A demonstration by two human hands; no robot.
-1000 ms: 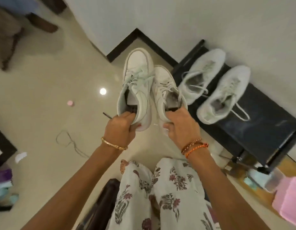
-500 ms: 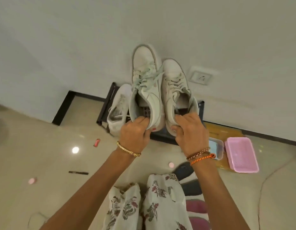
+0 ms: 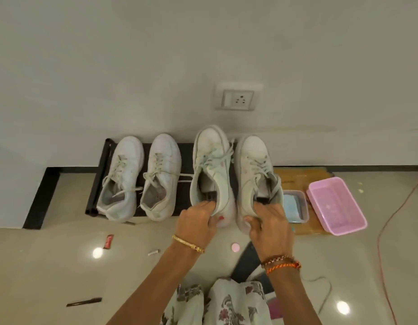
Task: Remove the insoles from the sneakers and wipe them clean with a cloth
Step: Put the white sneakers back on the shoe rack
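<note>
Each hand grips one sneaker by its heel: left hand [image 3: 198, 221] on the left sneaker [image 3: 212, 170], right hand [image 3: 270, 221] on the right sneaker [image 3: 256, 177], both over the rack [image 3: 102, 174]. This looks like the fetching step, insoles still inside; next, I judge, set them down and pull one insole.

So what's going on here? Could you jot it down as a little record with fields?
Left hand: grips heel of left held sneaker
Right hand: grips heel of right held sneaker
Other pair: on black rack by the wall
Pink basket: on floor, right of the sneakers
Insoles: not yet removed
</note>
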